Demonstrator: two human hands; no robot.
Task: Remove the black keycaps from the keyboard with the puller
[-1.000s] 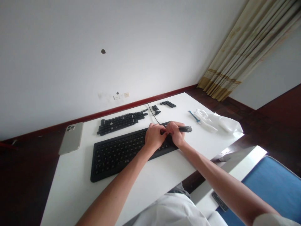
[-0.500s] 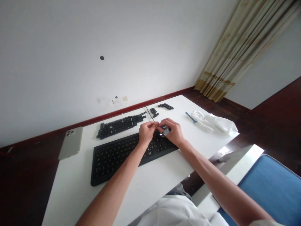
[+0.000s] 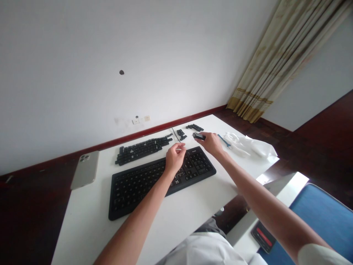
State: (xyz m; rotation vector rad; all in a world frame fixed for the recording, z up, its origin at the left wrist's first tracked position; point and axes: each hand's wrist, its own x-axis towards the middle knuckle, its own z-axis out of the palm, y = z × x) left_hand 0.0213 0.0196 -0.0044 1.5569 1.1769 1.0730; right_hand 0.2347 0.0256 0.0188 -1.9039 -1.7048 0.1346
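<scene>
A black keyboard (image 3: 138, 184) with many of its keycaps off lies on the white table. Over its upper middle edge is my left hand (image 3: 175, 158), fingers curled and drawn together; whether anything small is between them is hidden. My right hand (image 3: 211, 142) grips a small black-and-silver tool (image 3: 199, 136), held beyond the keyboard's right part. Close by the tool are small groups of loose keycaps (image 3: 180, 134) and longer keycaps (image 3: 196, 127). A larger cluster of removed keycaps (image 3: 140, 150) lies in rows behind the keyboard.
At the left table edge lies a phone (image 3: 86, 170). A blue tool (image 3: 224, 140) and a crumpled white bag (image 3: 256, 145) lie on the right. A thin cable (image 3: 175, 134) runs behind the keyboard. A blue-seated chair (image 3: 322, 217) stands at right, with a dark-and-red item (image 3: 263, 236) nearby.
My right hand has moved away from my left, to the right and back, carrying the tool off the keyboard. My left hand has barely moved. More of the keyboard's right part shows.
</scene>
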